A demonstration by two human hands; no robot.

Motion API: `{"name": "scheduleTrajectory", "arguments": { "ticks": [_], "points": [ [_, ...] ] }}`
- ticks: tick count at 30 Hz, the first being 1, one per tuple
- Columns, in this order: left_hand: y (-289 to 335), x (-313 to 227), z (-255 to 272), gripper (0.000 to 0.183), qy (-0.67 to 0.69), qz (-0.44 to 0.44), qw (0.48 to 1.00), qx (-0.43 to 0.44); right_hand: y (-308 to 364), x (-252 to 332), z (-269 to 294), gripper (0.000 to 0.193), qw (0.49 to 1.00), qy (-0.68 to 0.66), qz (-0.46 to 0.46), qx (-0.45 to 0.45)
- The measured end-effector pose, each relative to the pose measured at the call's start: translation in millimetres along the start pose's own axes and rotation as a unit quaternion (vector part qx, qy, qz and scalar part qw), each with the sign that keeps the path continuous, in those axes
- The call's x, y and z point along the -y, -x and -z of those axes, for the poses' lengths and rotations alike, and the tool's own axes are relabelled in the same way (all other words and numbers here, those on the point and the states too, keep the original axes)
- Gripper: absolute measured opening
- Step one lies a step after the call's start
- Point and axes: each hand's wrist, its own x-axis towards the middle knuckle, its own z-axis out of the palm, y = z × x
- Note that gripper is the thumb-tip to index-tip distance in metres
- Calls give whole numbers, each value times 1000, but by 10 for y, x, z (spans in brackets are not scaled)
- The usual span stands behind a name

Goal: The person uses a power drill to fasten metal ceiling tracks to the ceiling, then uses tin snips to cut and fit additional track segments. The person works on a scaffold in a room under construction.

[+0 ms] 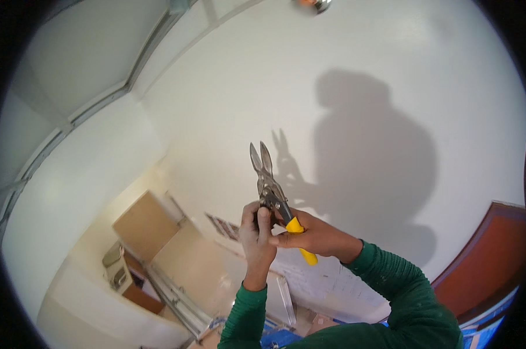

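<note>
A pair of tin snips (pixel 270 185) is held up in front of the white wall, blades apart and pointing upward. The handles are black with yellow grips. My right hand (pixel 318 234) closes round the handles, and one yellow end sticks out below it. Just under the pivot, the fingers and thumb of my left hand (pixel 257 235) are closed on the snips. Part of the handles is hidden behind my fingers. Both my arms wear green sleeves.
A metal ceiling frame (pixel 71 125) runs along the upper left. Low on the left are a wooden board (pixel 147 227), a bag (pixel 115 267) and long metal profiles (pixel 179 299). A red-brown door (pixel 478 262) stands at the right. My shadow falls on the wall (pixel 216 104).
</note>
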Motion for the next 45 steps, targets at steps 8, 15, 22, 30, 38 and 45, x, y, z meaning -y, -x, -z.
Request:
{"name": "scheduleTrajectory", "arguments": {
  "ticks": [8,15,22,30,38,45],
  "points": [
    [0,-291,-367,19,208,3,978,26,176,-130,156,67,996,7,66,-67],
    [-529,-861,-213,18,21,-212,977,31,90,630,364,53,996,-62,64,4],
    [-872,-1128,-361,20,302,-97,940,129,-59,1127,451,24,973,160,134,-102],
    [-2443,-1897,432,61,77,-263,949,-153,-587,3081,756,43,673,678,91,-280],
    [-3601,-2662,517,35,116,-167,968,147,-1209,4374,404,34,463,822,-129,-305],
    [-3956,-2470,291,20,53,-214,968,120,-1383,4487,322,41,447,819,-195,-301]
  ]
}}
